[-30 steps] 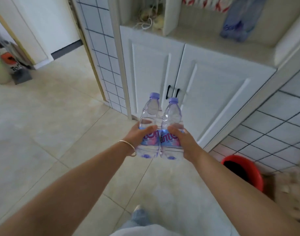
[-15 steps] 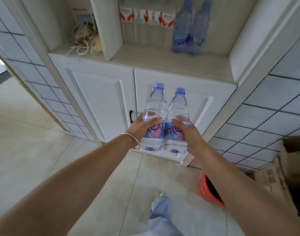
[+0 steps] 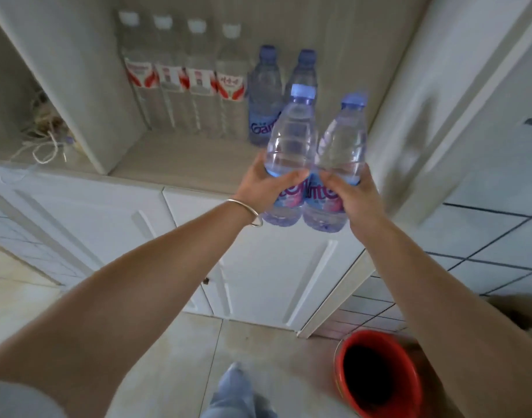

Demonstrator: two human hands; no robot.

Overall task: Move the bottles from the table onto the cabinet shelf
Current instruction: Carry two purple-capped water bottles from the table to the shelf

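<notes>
At far left, a tangle of cord [image 3: 44, 137] lies in the side compartment, clear of the work. On the cabinet shelf [image 3: 180, 158], four white-capped bottles [image 3: 183, 82] stand in a row against the back wall, with two blue-capped bottles [image 3: 264, 98] just beside them to the right. The left hand [image 3: 266, 187] is closed around the label band of the left bottle [image 3: 290, 146]; the right hand [image 3: 353, 196] is closed likewise around the right bottle [image 3: 341, 152]. Both bottles are upright, touching each other, and carried in the air. Compared with half a second ago, the pair has risen from cabinet-door level to the shelf's front edge, and the view has closed in on the shelf. The carry is judged nearly complete; bare shelf in front of the blue-capped pair is the probable set-down area. A red bucket [image 3: 379, 375] stands on the floor at lower right.
</notes>
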